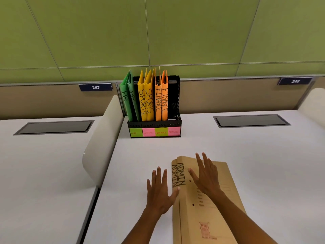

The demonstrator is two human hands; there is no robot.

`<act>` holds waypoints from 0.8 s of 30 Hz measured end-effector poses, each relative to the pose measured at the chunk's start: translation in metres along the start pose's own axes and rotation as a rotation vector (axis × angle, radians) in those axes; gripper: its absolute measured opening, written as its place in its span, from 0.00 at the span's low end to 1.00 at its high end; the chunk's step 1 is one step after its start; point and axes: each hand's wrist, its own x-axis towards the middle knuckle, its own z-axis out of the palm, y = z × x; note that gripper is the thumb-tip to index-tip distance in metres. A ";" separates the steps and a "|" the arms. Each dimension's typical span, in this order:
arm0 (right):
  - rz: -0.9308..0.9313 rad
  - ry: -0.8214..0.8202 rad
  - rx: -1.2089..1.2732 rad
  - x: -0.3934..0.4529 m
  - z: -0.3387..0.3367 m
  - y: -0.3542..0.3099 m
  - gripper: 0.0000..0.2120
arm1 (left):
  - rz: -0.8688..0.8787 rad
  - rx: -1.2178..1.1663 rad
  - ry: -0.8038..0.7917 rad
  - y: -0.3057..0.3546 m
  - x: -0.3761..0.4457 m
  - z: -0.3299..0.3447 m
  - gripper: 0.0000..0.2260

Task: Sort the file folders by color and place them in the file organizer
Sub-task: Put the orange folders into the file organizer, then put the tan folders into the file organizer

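Two brown ADMIN folders (202, 199) at five o'clock lie under spread right hand (206, 175); left hand (159, 192), flat, touches their spine; lifted together, one may slip.

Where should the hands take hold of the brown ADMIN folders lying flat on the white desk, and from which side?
Judging by their pose, take the stacked brown cardboard ADMIN folders by the thick lettered spine, coming from the left. That edge faces the left hand, whose thumb already touches it; the right hand rests flat on top. A grip across the spine probably keeps both folders together for the black mesh file organizer.
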 end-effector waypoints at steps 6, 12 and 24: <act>0.119 -0.046 -0.015 -0.076 -0.007 0.031 0.39 | 0.023 -0.048 -0.063 0.011 -0.045 0.012 0.47; 0.250 -0.079 -0.037 -0.129 -0.016 0.060 0.39 | 0.048 -0.071 -0.115 0.033 -0.073 0.026 0.38; 0.360 -0.081 0.146 -0.157 -0.003 0.118 0.39 | -0.073 -0.192 -0.055 0.067 -0.077 0.039 0.34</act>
